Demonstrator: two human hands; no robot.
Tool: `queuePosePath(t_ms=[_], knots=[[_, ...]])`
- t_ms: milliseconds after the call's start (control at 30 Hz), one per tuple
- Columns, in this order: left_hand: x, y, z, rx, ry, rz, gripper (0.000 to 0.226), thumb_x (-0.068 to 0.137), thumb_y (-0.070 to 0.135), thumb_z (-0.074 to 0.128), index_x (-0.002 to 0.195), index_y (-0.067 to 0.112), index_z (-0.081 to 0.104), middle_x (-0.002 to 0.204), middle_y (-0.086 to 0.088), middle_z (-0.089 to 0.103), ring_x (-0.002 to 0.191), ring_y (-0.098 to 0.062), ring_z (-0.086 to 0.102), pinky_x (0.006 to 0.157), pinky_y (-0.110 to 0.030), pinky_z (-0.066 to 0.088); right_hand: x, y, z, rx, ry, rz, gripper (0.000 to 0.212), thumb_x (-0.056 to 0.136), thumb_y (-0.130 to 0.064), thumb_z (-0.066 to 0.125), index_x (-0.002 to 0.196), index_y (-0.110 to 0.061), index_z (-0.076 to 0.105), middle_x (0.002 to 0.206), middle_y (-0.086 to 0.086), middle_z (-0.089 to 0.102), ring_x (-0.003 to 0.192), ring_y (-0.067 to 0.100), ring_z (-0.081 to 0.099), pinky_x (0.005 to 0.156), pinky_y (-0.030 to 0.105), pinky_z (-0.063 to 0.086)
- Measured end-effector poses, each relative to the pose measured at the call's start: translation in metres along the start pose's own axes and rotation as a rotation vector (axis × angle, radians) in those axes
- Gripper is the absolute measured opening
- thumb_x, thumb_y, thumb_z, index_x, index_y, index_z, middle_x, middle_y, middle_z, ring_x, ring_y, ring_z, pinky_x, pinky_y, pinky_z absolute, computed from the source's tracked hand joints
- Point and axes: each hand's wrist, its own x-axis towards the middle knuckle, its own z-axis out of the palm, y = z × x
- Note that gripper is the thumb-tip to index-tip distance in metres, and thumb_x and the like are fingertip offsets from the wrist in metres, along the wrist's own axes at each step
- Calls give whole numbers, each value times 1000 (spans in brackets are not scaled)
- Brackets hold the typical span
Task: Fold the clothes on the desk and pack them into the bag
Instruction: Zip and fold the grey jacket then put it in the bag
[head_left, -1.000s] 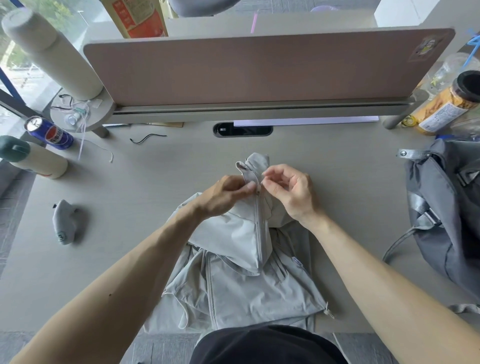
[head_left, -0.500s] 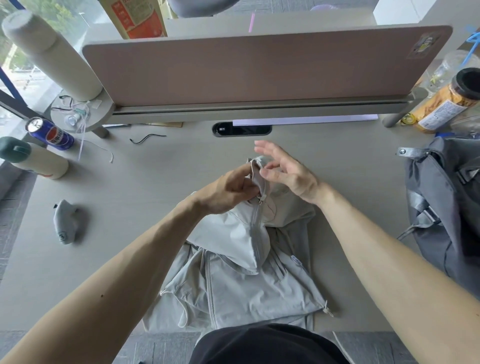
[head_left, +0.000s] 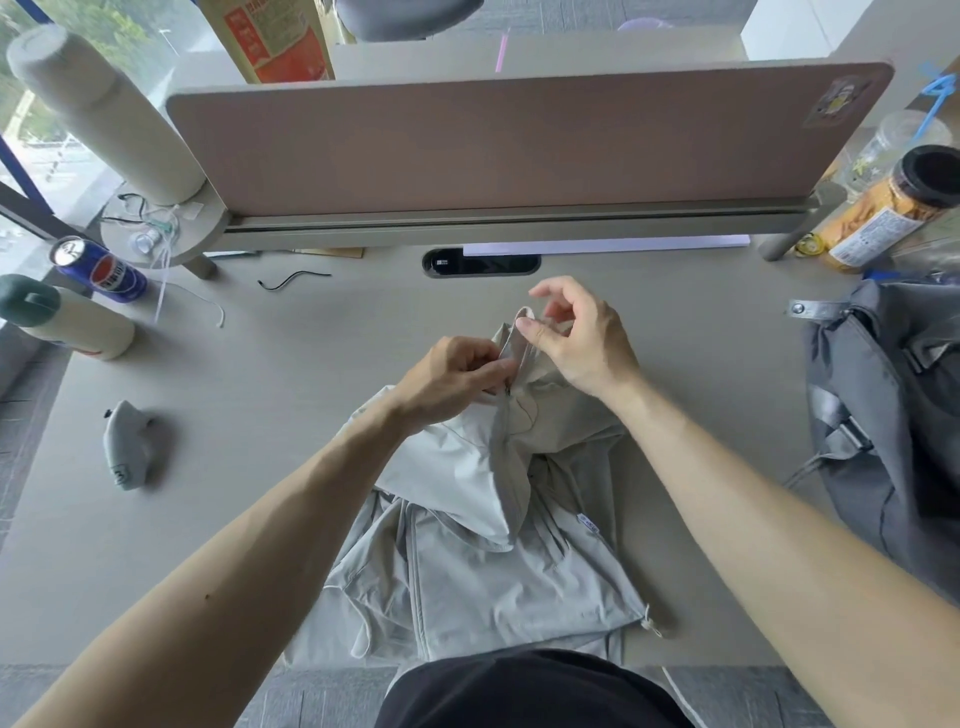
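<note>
Pale grey jacket (head_left: 519, 582) on the counter (head_left: 260, 415) — left hand (head_left: 452, 379) pinches its zipper (head_left: 505, 410), right hand (head_left: 582, 343) pinches the collar (head_left: 521, 315), fingers curled.

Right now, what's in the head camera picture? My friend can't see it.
The left hand and the right hand pinch the collar of a pale grey jacket by its zipper, on a beige desk. A grey bag lies at the right, a blue can at the left.
</note>
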Motion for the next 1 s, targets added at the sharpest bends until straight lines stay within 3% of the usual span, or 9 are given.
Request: queuePosePath(t_ms=[100,233,333,433,500,567,633,833,1000], knots=[[1,-6,3,-25,45,-22,38,98,31,60,73,2,60,64,2,44,61,-13,37,58,-34,28,-27,-2,7,-86,236,-119,17,83,-26,75,88,-13,65,72,-11,49,64,5,47,62,13,35],[1,-7,5,-134,47,-53,34,100,25,57,68,18,62,62,7,47,59,-11,37,56,-28,29,-54,-5,9,-67,361,-200,24,82,-22,78,94,-9,62,79,-3,48,67,10,45,65,9,35],[2,-3,8,-295,9,-93,33,105,15,50,72,16,56,57,14,48,52,-4,37,50,-16,31,-64,-5,12,-32,137,-219,23,83,-32,78,90,-13,69,74,-5,60,64,7,56,62,16,45],[2,-3,9,-351,-14,-112,25,105,14,49,81,7,52,61,7,51,55,-7,40,53,-19,33,-70,-9,14,27,-48,5,24,82,-35,79,90,-14,71,75,-12,69,67,-2,64,59,8,45],[1,-3,8,-376,-10,-107,22,105,15,49,85,5,52,63,3,51,57,-10,41,55,-21,35,-71,-12,16,53,-96,149,23,85,-34,77,85,-11,70,70,-6,71,63,-1,66,55,7,44],[0,-2,8,-398,-23,-86,21,102,21,53,89,4,53,69,-7,46,61,-18,39,59,-27,34,-70,-14,18,276,-168,308,21,88,-26,74,84,-6,70,69,5,72,58,11,68,58,22,55],[0,0,7,-392,-34,-68,24,97,27,55,93,4,54,78,-10,40,67,-22,34,60,-32,31,-68,-16,19,485,-207,416,19,91,-18,71,85,-1,69,68,10,69,55,15,62,61,34,56],[3,-5,5,-185,16,-6,28,98,21,54,86,-4,55,76,-12,55,71,-23,49,66,-42,42,-69,-13,15,472,-294,427,20,91,-13,70,79,2,68,56,4,60,51,16,55,52,27,47],[2,-4,13,-79,66,42,19,96,13,51,88,-1,61,74,-8,62,67,-14,54,62,-37,47,-74,-6,18,547,-336,536,22,90,-11,70,69,-6,64,58,4,58,51,15,53,51,30,43]])
